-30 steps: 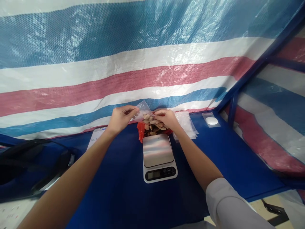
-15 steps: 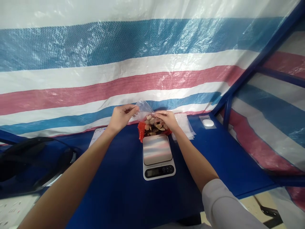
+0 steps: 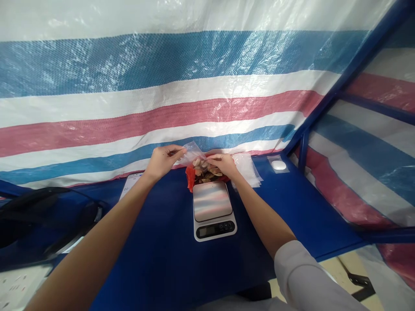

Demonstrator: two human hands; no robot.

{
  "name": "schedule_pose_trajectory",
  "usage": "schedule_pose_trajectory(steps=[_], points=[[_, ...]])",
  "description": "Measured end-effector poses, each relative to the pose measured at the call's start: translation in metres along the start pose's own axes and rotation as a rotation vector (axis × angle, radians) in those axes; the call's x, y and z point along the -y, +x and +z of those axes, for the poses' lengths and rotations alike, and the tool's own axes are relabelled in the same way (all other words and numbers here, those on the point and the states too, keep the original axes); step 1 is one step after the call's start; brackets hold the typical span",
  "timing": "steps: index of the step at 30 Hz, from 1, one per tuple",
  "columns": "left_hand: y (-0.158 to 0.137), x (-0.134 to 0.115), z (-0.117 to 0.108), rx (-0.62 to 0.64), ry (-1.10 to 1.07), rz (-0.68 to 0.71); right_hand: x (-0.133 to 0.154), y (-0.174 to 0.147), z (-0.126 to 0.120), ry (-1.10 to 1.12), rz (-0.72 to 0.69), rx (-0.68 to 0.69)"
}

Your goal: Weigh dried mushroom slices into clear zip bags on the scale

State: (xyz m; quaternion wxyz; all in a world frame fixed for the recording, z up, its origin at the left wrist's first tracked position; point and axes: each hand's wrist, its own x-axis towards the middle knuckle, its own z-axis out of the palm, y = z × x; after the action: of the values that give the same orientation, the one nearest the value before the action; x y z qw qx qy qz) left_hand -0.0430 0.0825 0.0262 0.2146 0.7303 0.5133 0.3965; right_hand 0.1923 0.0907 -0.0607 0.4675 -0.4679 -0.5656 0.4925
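Near the frame's centre, the clear bag [image 3: 193, 151] is pinched by left hand [image 3: 162, 161] and right hand [image 3: 224, 164], each grip narrow on its edge, over brown pieces [image 3: 210, 174] in the red bag [image 3: 190, 175]. Were the limp plastic let slip, pieces could be knocked onto the scale [image 3: 212, 201].

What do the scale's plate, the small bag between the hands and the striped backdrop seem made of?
Scale's plate: probably polished metal, since it mirrors coloured stripes; glass is possible.
Small bag: likely thin, glossy plastic film, see-through with highlights.
Striped backdrop: likely woven plastic sheeting, showing fine mesh texture and shiny creases.
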Motion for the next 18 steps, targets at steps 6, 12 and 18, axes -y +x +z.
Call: schedule_pose_trajectory(steps=[6,12,18], points=[[-0.003,-0.003,-0.005,-0.023,-0.007,-0.012,0.006,-0.004,-0.002,0.119,0.076,0.074],[-0.005,-0.007,-0.004,-0.077,-0.075,-0.004,0.011,-0.003,-0.003,0.198,-0.001,-0.016],[-0.003,-0.014,-0.001,-0.083,-0.152,0.005,0.015,-0.004,-0.007,0.280,-0.034,-0.073]])
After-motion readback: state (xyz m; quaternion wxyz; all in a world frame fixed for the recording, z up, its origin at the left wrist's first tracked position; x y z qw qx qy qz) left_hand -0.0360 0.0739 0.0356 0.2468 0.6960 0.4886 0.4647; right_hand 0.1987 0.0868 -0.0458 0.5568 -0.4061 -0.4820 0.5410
